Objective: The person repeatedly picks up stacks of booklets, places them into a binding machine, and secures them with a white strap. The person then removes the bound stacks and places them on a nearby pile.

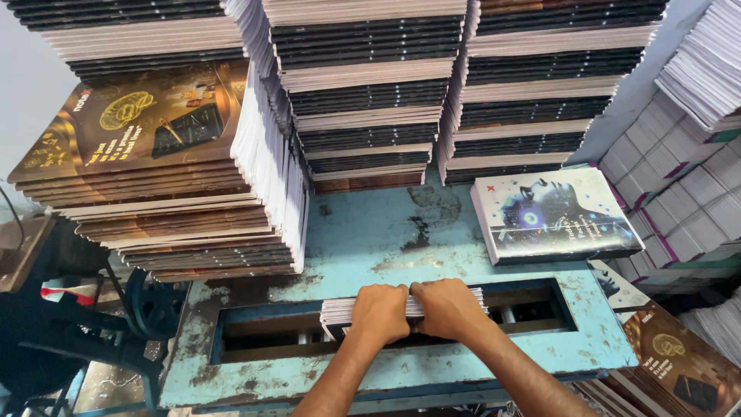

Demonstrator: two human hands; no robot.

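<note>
Low in the middle of the frame, the left hand and the right hand press side by side on a bundle of booklets, which stands on edge in the long slot cut into the worn blue surface. The fingers of both hands are curled over the top edge of the bundle and closed on it; the fingertips themselves are hidden behind the pages. The likeliest trouble, as I judge it, is that the bundle fans or slips sideways, because only its middle is held and its left end sticks out free of the hands. Fingers could also get nipped against the slot's edge if the bundle drops unevenly. Just above the slot on the right lies a pale-covered stack of books, near the right hand but apart from it. Tall piles crowd the top of the frame: brown-covered books at upper left, dark and white stacks in the centre, more dark stacks to their right. A leaning row of white pages overhangs the surface at left and could topple if bumped. More brown covers sit at lower right, close by the right forearm.
</note>
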